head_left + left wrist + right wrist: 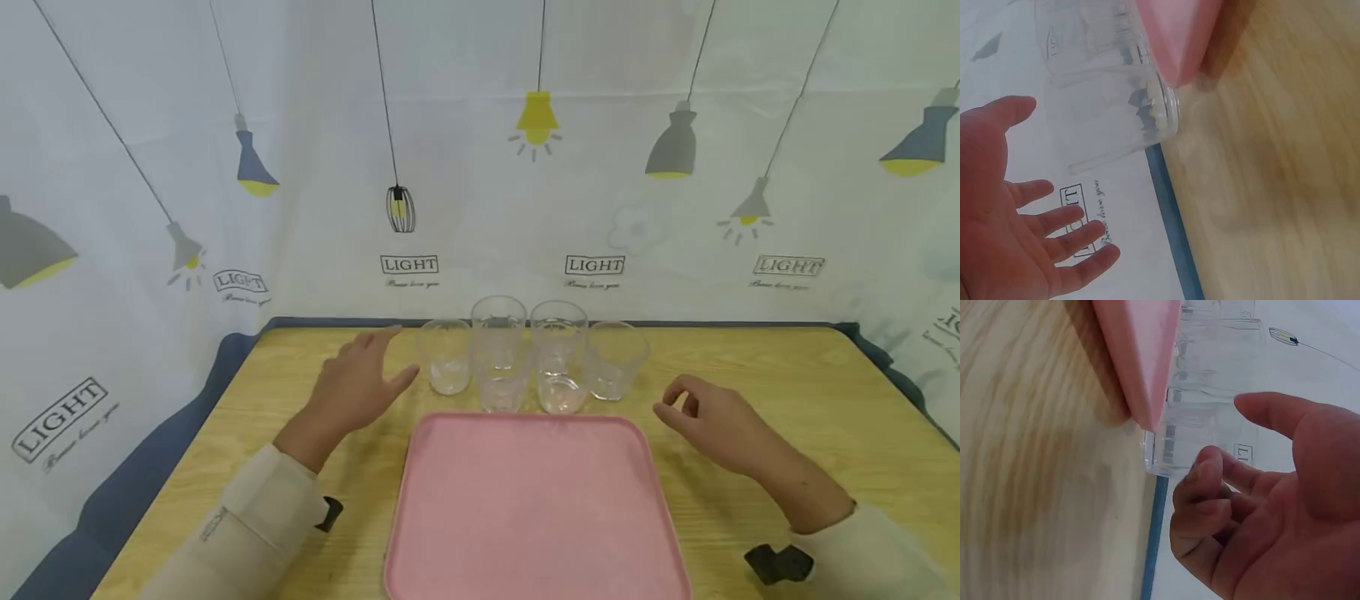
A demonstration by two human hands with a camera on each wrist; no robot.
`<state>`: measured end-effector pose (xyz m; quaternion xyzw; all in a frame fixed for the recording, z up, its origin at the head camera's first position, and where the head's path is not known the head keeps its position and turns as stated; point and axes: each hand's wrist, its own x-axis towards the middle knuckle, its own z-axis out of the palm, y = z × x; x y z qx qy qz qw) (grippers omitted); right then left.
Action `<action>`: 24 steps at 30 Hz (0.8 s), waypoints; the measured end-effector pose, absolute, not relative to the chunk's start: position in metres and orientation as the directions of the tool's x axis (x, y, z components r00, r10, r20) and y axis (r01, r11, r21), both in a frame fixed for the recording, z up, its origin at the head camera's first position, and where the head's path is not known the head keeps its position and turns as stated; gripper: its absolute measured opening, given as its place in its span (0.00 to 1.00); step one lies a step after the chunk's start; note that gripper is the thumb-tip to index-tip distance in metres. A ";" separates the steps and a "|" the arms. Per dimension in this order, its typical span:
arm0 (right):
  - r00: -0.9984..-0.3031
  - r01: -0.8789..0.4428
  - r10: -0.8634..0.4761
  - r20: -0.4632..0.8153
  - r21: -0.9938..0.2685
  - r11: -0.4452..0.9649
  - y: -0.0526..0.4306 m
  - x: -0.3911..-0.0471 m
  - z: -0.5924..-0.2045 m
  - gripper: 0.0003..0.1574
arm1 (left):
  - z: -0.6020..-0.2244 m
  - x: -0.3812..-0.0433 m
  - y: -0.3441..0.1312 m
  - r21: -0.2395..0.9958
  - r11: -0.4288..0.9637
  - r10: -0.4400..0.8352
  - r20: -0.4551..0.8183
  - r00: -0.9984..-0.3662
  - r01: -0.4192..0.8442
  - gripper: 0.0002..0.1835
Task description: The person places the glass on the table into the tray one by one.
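Several clear glasses stand in a cluster behind a pink tray (532, 508) on the wooden table. My left hand (352, 379) hovers beside the leftmost glass (447, 367), its thumb and fingers spread toward it. In the left wrist view that hand (1035, 212) has a bare palm, and a glass (1110, 115) stands beyond the fingertips. To the right of the rightmost glass (617, 358), my right hand (720, 425) is held over the table with fingers loosely bent. Nothing lies in the right hand (1260, 512) in the right wrist view.
Wooden tabletop (795, 383) extends on both sides of the tray. Behind the table hangs a pale curtain (465, 167) printed with lamps and the word LIGHT. Dark blue cloth (142, 467) runs along the table's left edge.
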<state>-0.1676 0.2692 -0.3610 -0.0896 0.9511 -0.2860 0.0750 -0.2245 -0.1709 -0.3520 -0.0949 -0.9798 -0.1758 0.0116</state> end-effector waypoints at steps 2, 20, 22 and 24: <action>-0.955 -0.110 -0.253 -0.152 -0.613 0.782 0.266 -0.169 -0.369 0.27 | -0.354 -0.232 -0.164 0.404 0.893 0.198 0.037 -0.980 0.196 0.44; -0.863 -0.081 -0.424 -0.273 -0.754 0.651 0.267 -0.180 -0.398 0.38 | -0.373 -0.258 -0.150 0.653 0.751 0.234 -0.120 -0.965 0.101 0.60; -0.854 -0.059 -0.434 -0.288 -0.775 0.629 0.268 -0.180 -0.399 0.38 | -0.374 -0.259 -0.150 0.666 0.741 0.230 -0.125 -0.965 0.090 0.59; -0.847 -0.044 -0.443 -0.294 -0.792 0.609 0.270 -0.180 -0.401 0.38 | -0.376 -0.261 -0.149 0.669 0.737 0.229 -0.117 -0.966 0.094 0.57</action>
